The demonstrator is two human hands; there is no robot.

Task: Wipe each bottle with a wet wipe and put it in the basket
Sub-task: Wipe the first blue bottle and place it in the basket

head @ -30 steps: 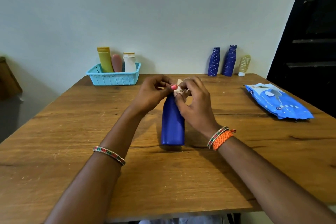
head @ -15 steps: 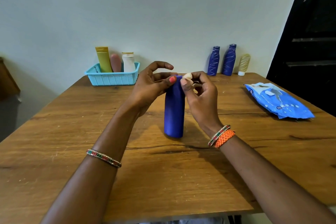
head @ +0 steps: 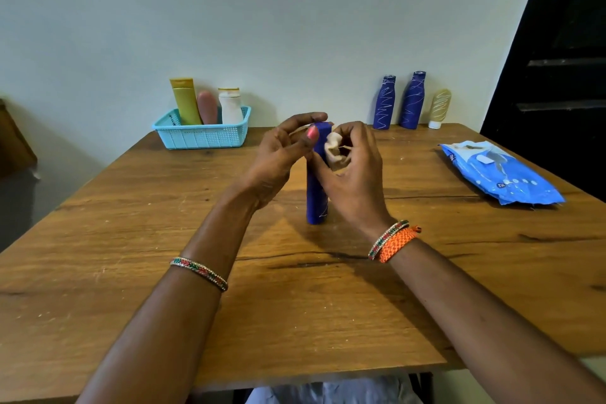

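Head view: both hands (head: 278,161) (head: 354,170) gripping smooth blue bottle (head: 315,203); crumpled wipe (head: 334,149) in right.

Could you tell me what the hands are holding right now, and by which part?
The left hand steadies the blue bottle near its top; the right hand pinches the crumpled wipe against its upper side.

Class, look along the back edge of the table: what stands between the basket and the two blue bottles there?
Nothing: the head view shows bare table between basket and blue bottles.
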